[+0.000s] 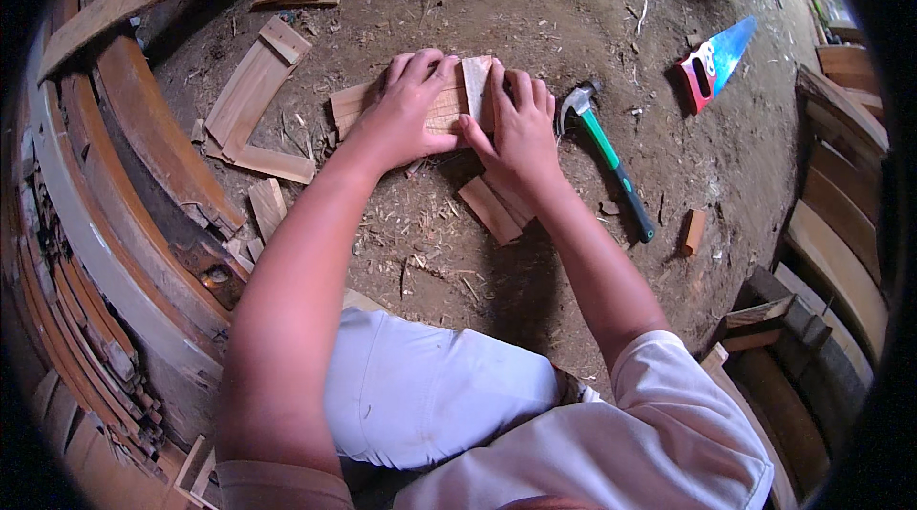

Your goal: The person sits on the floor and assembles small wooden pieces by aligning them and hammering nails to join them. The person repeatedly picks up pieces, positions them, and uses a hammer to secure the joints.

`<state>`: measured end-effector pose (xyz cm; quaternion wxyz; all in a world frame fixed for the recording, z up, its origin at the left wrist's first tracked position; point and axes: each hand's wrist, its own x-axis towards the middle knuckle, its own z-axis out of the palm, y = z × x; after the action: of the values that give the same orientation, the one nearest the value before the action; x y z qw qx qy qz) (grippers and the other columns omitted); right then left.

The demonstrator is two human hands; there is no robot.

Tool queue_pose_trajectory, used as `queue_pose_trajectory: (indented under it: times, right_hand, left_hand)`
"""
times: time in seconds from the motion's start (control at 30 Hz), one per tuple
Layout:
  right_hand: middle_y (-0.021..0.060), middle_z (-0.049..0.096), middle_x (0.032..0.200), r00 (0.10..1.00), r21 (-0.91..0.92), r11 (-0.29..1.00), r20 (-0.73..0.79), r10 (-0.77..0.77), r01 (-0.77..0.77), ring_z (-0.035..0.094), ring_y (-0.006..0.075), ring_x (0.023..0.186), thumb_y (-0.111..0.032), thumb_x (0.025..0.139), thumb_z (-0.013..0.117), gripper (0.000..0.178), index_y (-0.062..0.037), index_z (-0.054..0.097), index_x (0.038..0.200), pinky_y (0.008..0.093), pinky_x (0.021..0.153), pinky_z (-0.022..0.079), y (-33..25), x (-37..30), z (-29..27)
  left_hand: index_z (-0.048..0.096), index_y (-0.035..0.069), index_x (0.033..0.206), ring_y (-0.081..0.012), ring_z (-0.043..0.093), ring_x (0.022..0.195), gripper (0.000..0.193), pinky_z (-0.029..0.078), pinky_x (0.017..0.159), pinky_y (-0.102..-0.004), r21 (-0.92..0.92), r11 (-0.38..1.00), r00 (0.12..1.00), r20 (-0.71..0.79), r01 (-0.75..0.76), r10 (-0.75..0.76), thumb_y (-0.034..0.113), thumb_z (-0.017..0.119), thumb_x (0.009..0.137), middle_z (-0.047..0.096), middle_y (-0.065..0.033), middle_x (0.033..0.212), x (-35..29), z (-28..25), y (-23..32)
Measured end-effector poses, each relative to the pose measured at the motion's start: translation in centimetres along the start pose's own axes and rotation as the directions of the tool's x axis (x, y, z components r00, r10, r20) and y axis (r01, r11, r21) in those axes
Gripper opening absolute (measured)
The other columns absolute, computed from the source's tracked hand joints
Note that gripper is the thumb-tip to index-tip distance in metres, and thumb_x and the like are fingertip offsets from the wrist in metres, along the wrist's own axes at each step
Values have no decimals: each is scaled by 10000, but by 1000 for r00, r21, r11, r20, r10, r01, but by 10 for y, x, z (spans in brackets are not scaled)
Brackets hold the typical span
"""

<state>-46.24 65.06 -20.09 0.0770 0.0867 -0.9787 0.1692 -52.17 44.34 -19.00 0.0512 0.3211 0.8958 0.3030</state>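
Observation:
A pale wooden board point(351, 107) lies on the dirt floor in front of me, partly covered by my hands. Across its right part sits a short, lighter wooden block point(477, 82). My left hand point(403, 116) grips the board, fingers over the far edge and thumb along the near side. With thumb and fingers around the block and the board's right end, my right hand point(521, 136) holds the two together. Just right of it lies a claw hammer point(604, 145) with a green and black handle. Short wood pieces point(491, 210) rest below my right wrist.
A handsaw point(718, 63) with a red and white handle lies at the far right. Joined boards point(250, 95) and offcuts lie left. Long timbers point(143, 138) are stacked along the left side, more planks point(837, 238) on the right. A small block point(694, 232) lies near the hammer.

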Motion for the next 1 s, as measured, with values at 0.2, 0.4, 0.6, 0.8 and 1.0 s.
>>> queue_pose_trajectory:
  times: [0.2, 0.4, 0.6, 0.8, 1.0]
  right_hand:
    - [215, 531, 1369, 999, 23, 1000, 28, -18, 17, 505, 396, 1234, -546, 953, 646, 872, 32, 431, 1569, 514, 1081, 396, 1, 1, -2]
    - [220, 504, 1357, 1000, -23, 1000, 24, 14, -14, 484, 402, 1262, -545, 984, 621, 852, 6, 387, 1591, 513, 1124, 360, 2, -3, 2]
    - [252, 493, 1343, 997, 114, 993, -69, 23, -15, 477, 411, 1266, -564, 924, 684, 922, 21, 398, 1576, 504, 1137, 360, 2, -2, 0]
    - [271, 508, 1275, 965, 503, 863, -201, 169, -47, 485, 438, 1214, -191, 805, 630, 712, 75, 499, 1453, 501, 1115, 408, 18, -7, -1]
    - [259, 518, 1201, 938, 578, 810, -218, 268, -97, 505, 447, 1181, 30, 764, 565, 487, 65, 566, 1250, 503, 1087, 444, 21, -5, 3]
  left_hand:
    - [441, 25, 1577, -396, 404, 1450, 991, 384, 1234, -482, 73, 996, 996, 66, 54, -59, 282, 892, 733, 436, -177, 1538, -3, 0, 4]
    - [396, 29, 1605, -395, 384, 1467, 1015, 368, 1247, -484, 156, 986, 993, 89, 58, -72, 300, 885, 758, 409, -181, 1553, 0, 0, 7]
    - [347, 29, 1625, -406, 378, 1468, 1046, 367, 1245, -498, 182, 981, 991, 102, 70, -90, 304, 883, 769, 393, -195, 1558, -1, -2, 11]
    - [399, 23, 1603, -403, 421, 1449, 1026, 400, 1205, -510, 139, 985, 992, 68, 98, -108, 445, 885, 804, 420, -190, 1552, 4, -21, 21]
    - [698, -53, 1203, -422, 680, 1123, 584, 531, 989, -490, 139, 769, 781, -143, 624, -608, 492, 702, 994, 711, -262, 1147, 3, -75, -15]
